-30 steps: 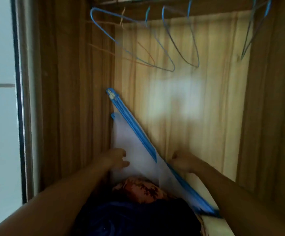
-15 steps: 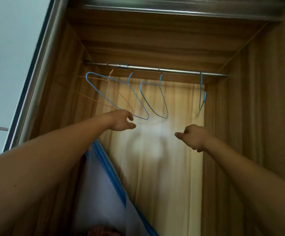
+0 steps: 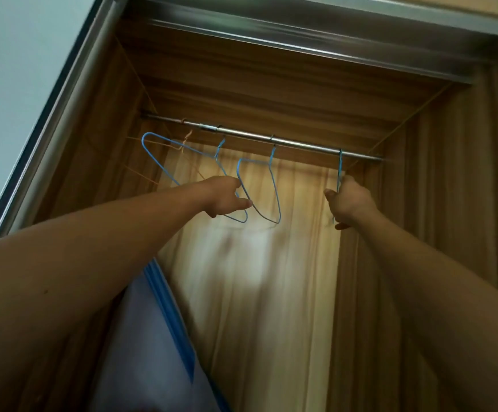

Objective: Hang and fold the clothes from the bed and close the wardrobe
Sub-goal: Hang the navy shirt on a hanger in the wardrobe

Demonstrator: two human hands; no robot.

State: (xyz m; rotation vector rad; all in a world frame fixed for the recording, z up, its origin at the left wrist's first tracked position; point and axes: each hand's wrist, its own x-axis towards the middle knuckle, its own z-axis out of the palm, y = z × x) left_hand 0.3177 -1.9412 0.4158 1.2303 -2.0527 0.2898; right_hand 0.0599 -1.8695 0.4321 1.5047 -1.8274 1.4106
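I look up into the open wooden wardrobe [image 3: 271,93]. A metal rail [image 3: 301,144] spans it, with several blue wire hangers and a thin orange one [image 3: 187,138] hooked on it. My left hand [image 3: 227,200] reaches up to the two left blue hangers; its thumb touches the wire of the middle blue hanger [image 3: 273,188], fingers partly curled. My right hand [image 3: 347,202] grips the rightmost blue hanger [image 3: 340,165], which hangs edge-on near the right wall. No clothes are in view.
A white bag with a blue zip edge [image 3: 158,337] leans in the wardrobe's lower left. The metal door track [image 3: 301,34] runs along the top, the frame [image 3: 57,120] down the left beside a pale wall [image 3: 18,55].
The view swung up from the wardrobe floor to the rail. Both hands left the white bag and rose to the hangers; the right hand has taken hold of the rightmost one.
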